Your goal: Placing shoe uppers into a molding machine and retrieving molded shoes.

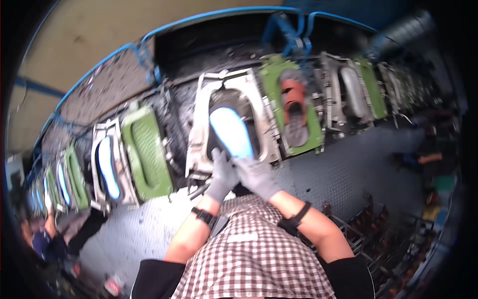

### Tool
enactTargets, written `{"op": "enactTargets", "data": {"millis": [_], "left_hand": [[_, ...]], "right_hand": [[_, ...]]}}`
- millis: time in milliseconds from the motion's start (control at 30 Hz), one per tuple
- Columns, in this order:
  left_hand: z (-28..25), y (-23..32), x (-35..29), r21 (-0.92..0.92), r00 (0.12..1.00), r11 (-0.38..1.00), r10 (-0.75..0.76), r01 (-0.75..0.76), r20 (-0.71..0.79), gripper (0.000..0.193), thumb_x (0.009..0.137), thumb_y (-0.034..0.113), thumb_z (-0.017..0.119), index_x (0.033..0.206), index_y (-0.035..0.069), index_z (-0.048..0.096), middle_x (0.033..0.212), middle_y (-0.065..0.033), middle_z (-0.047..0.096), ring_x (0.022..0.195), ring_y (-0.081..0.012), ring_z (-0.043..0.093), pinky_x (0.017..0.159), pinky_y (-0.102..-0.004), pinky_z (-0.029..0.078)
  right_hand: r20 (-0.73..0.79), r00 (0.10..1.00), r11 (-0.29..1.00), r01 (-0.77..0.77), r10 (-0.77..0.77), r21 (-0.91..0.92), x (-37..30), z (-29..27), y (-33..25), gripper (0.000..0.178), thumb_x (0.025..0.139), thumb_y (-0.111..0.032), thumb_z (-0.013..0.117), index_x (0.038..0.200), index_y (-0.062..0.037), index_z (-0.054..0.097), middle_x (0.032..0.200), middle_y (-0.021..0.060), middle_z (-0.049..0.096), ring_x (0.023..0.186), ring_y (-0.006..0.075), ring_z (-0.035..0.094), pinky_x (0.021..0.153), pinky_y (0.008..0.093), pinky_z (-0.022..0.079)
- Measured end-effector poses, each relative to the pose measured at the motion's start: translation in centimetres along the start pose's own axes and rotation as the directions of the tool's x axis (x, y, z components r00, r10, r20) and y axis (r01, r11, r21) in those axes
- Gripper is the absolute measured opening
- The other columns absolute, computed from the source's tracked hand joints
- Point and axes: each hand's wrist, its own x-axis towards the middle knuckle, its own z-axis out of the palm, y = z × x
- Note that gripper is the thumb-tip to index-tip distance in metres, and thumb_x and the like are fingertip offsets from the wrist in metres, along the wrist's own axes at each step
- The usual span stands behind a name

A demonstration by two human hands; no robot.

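A light blue, sole-shaped piece (pixel 232 132) with a dark border lies tilted inside an open metal mould frame (pixel 198 134) in front of me. Both my hands wear grey gloves and meet at the piece's near, narrow end. My left hand (pixel 222 175) is closed at the left side of that end, its fingers pointing up along the edge. From the right, my right hand (pixel 255 178) has its fingers curled over the same end. The undersides of both hands and the exact grip are hidden.
Right of the frame, a green mould (pixel 312 134) bears a brown-red sandal (pixel 295 102). An unoccupied green sole mould (pixel 144 149) is on the left, beside another frame with a light blue sole shape (pixel 106 167). A blue rail (pixel 219 15) runs behind. Another person (pixel 47 239) stands far left.
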Motion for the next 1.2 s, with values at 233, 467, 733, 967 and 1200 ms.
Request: {"op": "enactTargets", "data": {"millis": [233,467,733,967,1200], "left_hand": [[7.9,9.5,1.2,-0.015,0.936,0.989,0.137,-0.150,-0.325,0.069,0.098,0.048,0.064,0.148,0.007,0.042,0.134,-0.0148,0.058,0.123,-0.0273,0.057,0.106,-0.0433,0.048],[7.4,9.3,3.4,0.096,0.911,0.938,0.345,-0.332,-0.226,0.075,0.087,0.028,0.079,0.148,0.003,0.044,0.127,-0.0148,0.063,0.112,-0.0248,0.064,0.096,-0.0369,0.055],[8.9,11.1,8.4,0.111,0.900,0.934,0.356,-0.339,-0.251,0.075,0.089,0.010,0.077,0.154,0.006,0.041,0.126,-0.0131,0.064,0.104,-0.0212,0.065,0.089,-0.0324,0.057],[10.9,11.3,9.5,0.458,0.814,0.830,0.486,-0.317,-0.318,0.088,0.093,0.024,0.071,0.162,0.003,0.022,0.147,-0.0234,0.051,0.127,-0.0308,0.056,0.109,-0.0383,0.046],[14.8,5.4,7.6,0.775,0.722,0.616,0.472,0.139,-0.506,0.072,0.100,0.028,0.056,0.161,0.006,0.026,0.163,-0.0288,0.027,0.146,-0.0463,0.035,0.122,-0.0470,0.028]], "right_hand": [[-0.003,0.956,0.955,-0.294,0.294,0.050,4.4,-3.9,2.3,0.048,0.096,-0.032,0.061,0.139,-0.0093,0.059,0.115,0.0177,0.069,0.105,0.0348,0.068,0.092,0.0442,0.053],[0.147,0.897,0.727,-0.427,0.418,0.538,5.4,0.2,6.7,0.048,0.095,-0.009,0.056,0.141,0.0027,0.049,0.098,0.0095,0.068,0.084,0.0149,0.064,0.075,0.0308,0.051],[-0.203,0.885,0.897,-0.370,0.420,0.241,7.6,-1.4,6.2,0.051,0.096,-0.016,0.054,0.146,-0.0041,0.049,0.111,0.0130,0.063,0.095,0.0268,0.064,0.084,0.0395,0.050],[-0.089,0.913,0.917,-0.399,0.399,0.020,10.4,-7.7,5.8,0.058,0.096,-0.022,0.051,0.154,-0.0265,0.044,0.138,0.0165,0.063,0.116,0.0376,0.066,0.102,0.0488,0.050],[0.021,0.977,0.951,0.212,-0.213,-0.226,14.0,-8.1,1.8,0.021,0.092,-0.025,0.061,0.108,-0.0192,0.072,0.112,0.0087,0.071,0.120,0.0311,0.062,0.110,0.0490,0.042]]}}
